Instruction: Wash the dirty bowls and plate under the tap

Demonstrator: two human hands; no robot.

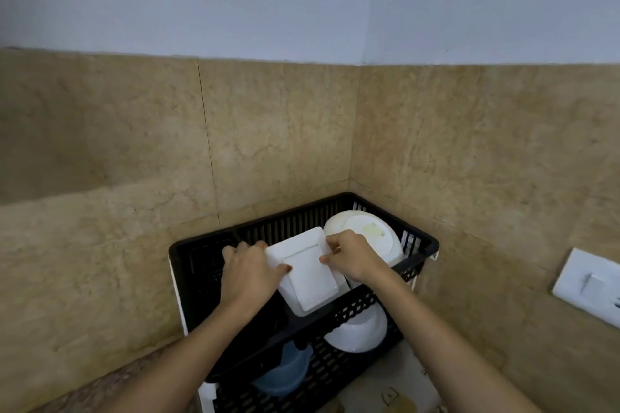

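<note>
A white rectangular plate (307, 273) stands tilted inside a black slatted dish basket (421, 243) in the corner of the counter. My left hand (250, 270) grips the plate's left edge and my right hand (355, 256) grips its right edge. Behind my right hand a white round bowl (369, 230) lies upside down in the basket, a pale sticker on its base. Through the basket's front wall I see another white bowl (360, 334) and a blue bowl (285, 374). No tap or sink is in view.
Tan stone tiles (268, 144) cover both walls behind the basket. A white wall switch plate (590, 285) sits on the right wall. A strip of speckled countertop (110, 389) shows at the lower left.
</note>
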